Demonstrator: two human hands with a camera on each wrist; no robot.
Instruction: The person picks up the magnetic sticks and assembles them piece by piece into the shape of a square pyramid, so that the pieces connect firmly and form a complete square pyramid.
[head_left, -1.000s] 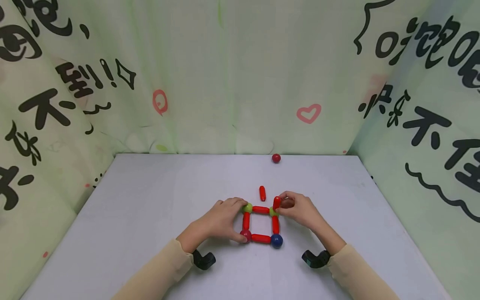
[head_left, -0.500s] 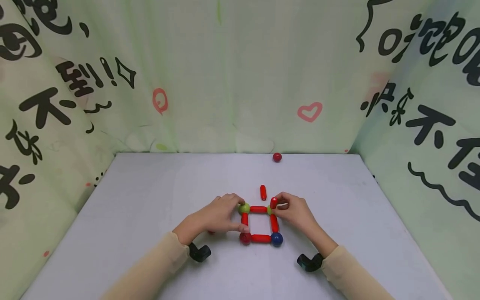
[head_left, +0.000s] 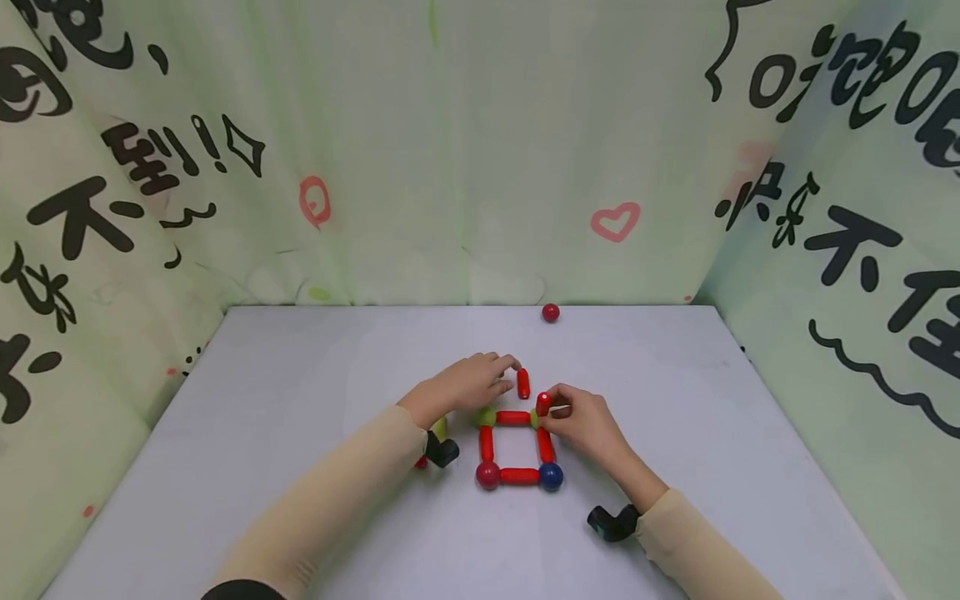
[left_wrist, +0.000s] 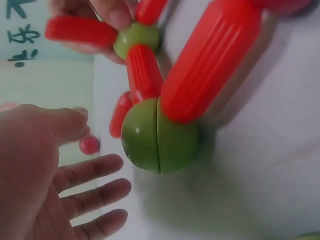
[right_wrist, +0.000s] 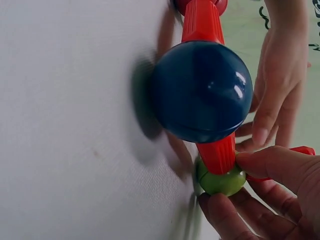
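A square frame of red rods (head_left: 519, 476) and balls lies on the table. Its near corners are a dark red ball (head_left: 487, 476) and a blue ball (head_left: 551, 477); both far corners are green balls. My right hand (head_left: 588, 421) pinches the far right green ball (right_wrist: 222, 181), from which another red rod (head_left: 543, 403) sticks up. Beyond the far left green ball (left_wrist: 160, 136), my left hand (head_left: 467, 387) reaches over with fingers apart and holding nothing. Its fingertips are right at the top of a loose red rod (head_left: 523, 383).
A red ball (head_left: 551, 312) lies at the table's back edge. Partly hidden beneath my left forearm are a yellow-green piece (head_left: 440, 428) and a red piece (head_left: 421, 463). Printed cloth (head_left: 465, 167) surrounds the table at the back and sides.
My left hand has left the frame's left side and moved forward and right to the loose rod. The right hand stays at the far right corner; the rod there tilts slightly differently.
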